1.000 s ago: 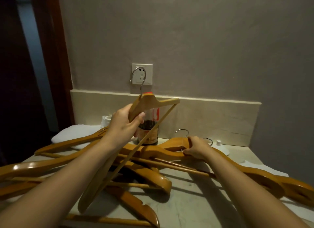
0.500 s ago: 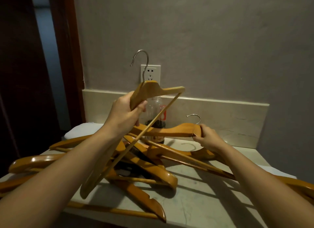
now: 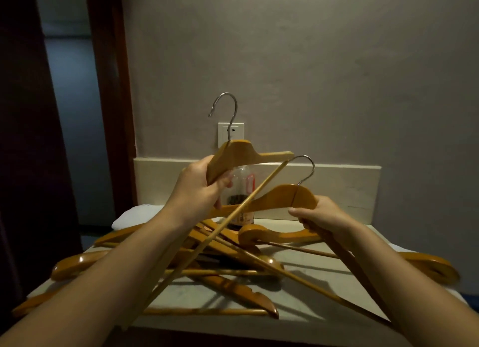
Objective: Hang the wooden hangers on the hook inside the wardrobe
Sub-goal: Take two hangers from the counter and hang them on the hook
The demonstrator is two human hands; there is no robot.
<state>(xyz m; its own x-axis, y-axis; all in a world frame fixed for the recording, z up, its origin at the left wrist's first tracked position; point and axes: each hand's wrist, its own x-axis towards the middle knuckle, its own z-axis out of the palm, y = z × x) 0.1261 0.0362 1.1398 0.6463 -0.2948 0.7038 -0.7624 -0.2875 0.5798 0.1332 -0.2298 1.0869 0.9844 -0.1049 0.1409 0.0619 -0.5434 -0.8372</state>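
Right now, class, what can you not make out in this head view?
In the head view:
Bottle: label unreadable, crossed by the left hand's hanger.
Hanger pile: count unclear, overlapping, partly under both forearms.
Wardrobe hook: outside the frame.

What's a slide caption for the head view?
Left hand grips the raised hanger, right hand the second hanger, above the hanger pile on the counter.

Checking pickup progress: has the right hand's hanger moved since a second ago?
Yes. The right hand has lifted its hanger off the pile, up toward the backsplash ledge.
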